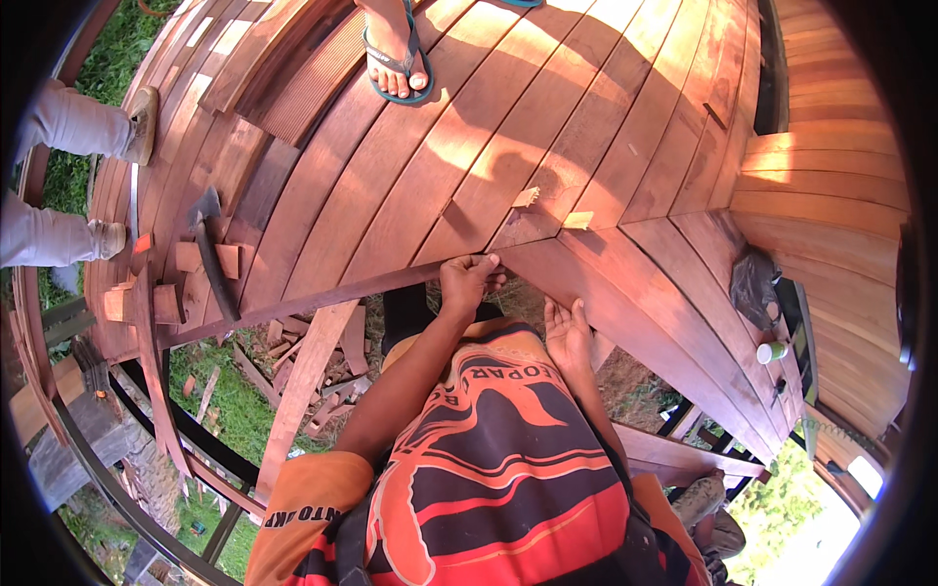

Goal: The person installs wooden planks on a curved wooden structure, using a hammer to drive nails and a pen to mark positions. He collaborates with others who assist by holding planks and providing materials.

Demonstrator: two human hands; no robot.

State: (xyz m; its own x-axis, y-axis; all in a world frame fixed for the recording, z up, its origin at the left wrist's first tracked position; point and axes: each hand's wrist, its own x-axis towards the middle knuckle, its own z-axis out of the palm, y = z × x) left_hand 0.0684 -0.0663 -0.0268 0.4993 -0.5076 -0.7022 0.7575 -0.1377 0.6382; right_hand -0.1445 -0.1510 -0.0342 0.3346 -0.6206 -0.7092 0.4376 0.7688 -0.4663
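Note:
My left hand (469, 285) has its fingers pinched at the underside edge of the deck boards (410, 225), close to the corner where boards meet at an angle; whatever is between them is too small to make out. My right hand (567, 332) is half turned palm up, fingers loosely apart and slightly bent, just below the edge of the angled board (635, 322). Two small light wood pieces (526, 197) (576, 220) lie on the decking above the corner.
A person's sandalled foot (396, 68) stands ahead; another person's shoes (137, 127) are at left. An axe-like tool (217, 264) and loose offcuts (205, 256) lie on the left. A cup (771, 352) and dark bag (754, 288) sit right. Below the opening are grass and scrap wood (322, 381).

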